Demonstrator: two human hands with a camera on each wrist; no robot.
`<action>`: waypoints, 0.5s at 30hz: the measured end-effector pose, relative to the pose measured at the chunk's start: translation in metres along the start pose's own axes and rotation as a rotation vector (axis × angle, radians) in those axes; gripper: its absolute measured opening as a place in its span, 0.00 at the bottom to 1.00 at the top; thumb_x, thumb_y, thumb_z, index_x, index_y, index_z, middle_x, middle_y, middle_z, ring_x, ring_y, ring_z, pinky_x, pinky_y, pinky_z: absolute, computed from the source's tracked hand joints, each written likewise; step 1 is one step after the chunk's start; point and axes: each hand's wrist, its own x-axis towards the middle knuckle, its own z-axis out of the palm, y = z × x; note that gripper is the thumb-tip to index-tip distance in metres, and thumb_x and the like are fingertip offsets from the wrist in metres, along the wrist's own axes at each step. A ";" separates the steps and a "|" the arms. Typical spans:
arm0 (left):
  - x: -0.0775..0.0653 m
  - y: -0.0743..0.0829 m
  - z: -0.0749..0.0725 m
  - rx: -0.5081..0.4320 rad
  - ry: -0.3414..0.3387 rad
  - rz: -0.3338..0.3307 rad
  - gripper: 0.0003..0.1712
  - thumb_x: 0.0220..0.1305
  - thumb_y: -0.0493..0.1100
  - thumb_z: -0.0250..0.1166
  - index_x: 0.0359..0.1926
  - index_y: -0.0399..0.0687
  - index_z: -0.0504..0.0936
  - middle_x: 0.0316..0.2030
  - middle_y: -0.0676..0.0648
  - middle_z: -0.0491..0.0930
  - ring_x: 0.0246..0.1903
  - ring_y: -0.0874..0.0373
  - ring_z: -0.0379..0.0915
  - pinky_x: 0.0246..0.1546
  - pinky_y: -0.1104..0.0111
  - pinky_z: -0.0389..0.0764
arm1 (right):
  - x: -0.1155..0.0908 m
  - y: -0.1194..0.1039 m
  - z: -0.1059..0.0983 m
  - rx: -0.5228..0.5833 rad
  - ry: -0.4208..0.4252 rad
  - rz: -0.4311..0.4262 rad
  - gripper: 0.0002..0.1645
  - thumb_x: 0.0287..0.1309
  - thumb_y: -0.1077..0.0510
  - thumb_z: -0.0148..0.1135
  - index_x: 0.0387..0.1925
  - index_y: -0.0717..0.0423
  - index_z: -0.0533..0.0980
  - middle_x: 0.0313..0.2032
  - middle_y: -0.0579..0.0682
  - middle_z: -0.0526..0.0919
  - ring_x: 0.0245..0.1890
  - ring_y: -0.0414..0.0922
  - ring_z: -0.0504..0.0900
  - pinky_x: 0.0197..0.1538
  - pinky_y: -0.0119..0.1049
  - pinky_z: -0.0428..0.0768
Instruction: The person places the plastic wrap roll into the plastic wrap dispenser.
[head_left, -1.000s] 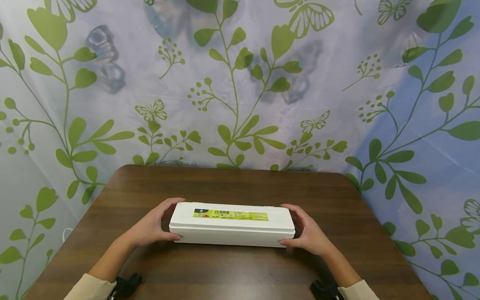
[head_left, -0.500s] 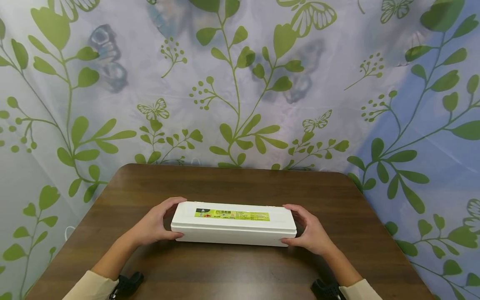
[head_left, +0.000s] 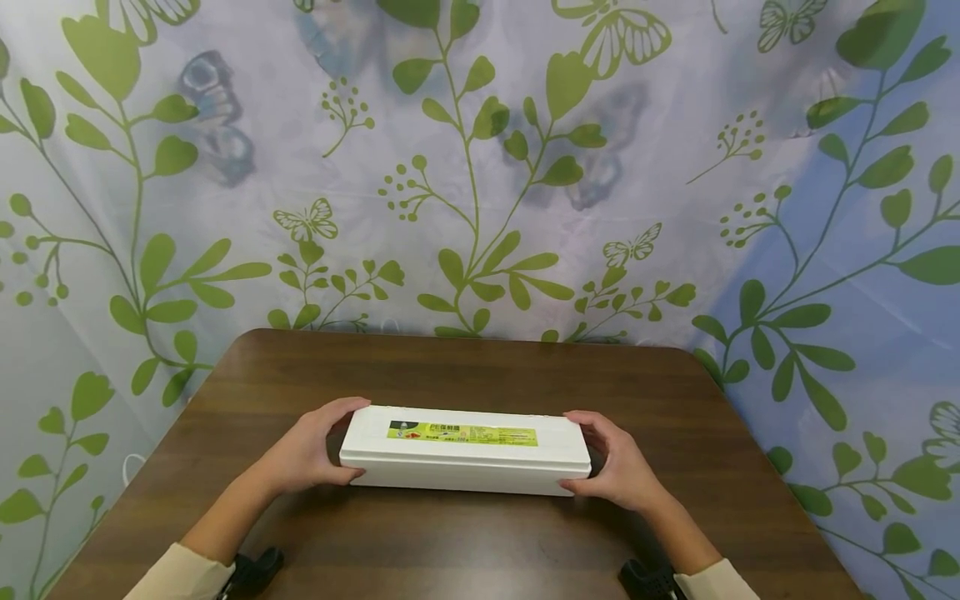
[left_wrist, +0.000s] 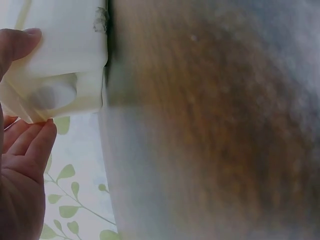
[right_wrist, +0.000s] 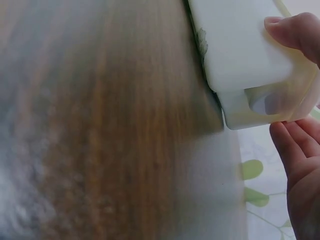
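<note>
A long white cling film box [head_left: 465, 475] with a yellow-green label [head_left: 462, 433] on its lid lies crosswise on the brown wooden table. My left hand [head_left: 307, 450] grips its left end, thumb on the front face and fingertips at the back edge. At the opposite end my right hand [head_left: 618, 462] holds it the same way. Both wrist views show an opening in the end wall of the box [left_wrist: 70, 55], with a pale round shape inside. In the right wrist view, the thumb [right_wrist: 295, 32] presses the front face while fingers touch the rear edge.
The wooden table [head_left: 465, 371] reaches back to a hanging cloth [head_left: 480, 167] printed with green leaves and butterflies. A black band [head_left: 255, 571] sits on the left wrist, another black band [head_left: 648, 579] on the right. A white cord [head_left: 133, 467] shows beyond the table's left edge.
</note>
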 end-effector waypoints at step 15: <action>0.001 0.002 -0.002 0.100 -0.014 0.027 0.54 0.40 0.49 0.87 0.68 0.41 0.70 0.62 0.50 0.77 0.59 0.55 0.76 0.59 0.57 0.82 | 0.000 -0.005 0.002 -0.039 0.021 -0.011 0.58 0.31 0.61 0.90 0.67 0.56 0.70 0.63 0.55 0.78 0.58 0.49 0.81 0.60 0.26 0.78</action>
